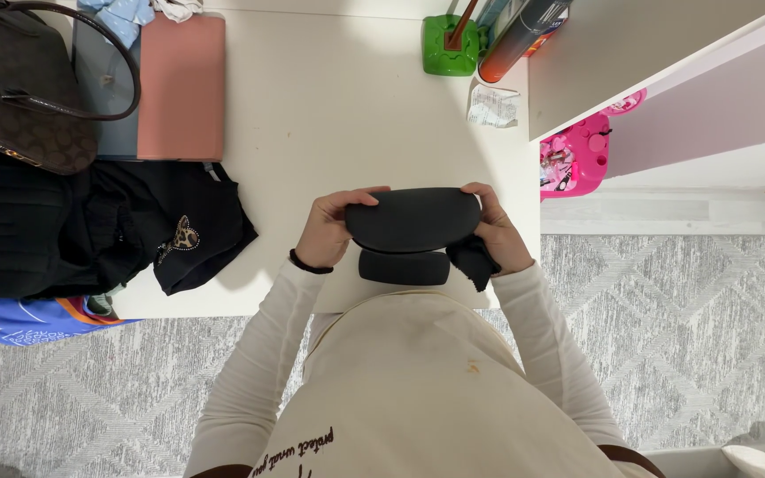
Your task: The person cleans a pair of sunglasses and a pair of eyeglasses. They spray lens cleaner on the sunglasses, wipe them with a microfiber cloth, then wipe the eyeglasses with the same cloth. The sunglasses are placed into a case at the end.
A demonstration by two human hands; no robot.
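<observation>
Both hands are wrapped around the ends of a black glasses case [412,219], held open just above the near edge of the white table [347,115]. Left hand [325,232] grips the left end, right hand [498,232] grips the right end and also has a black cloth [474,258] pinched underneath. Black clothes [90,230] and a brown handbag [19,84] sit off to the left.
</observation>
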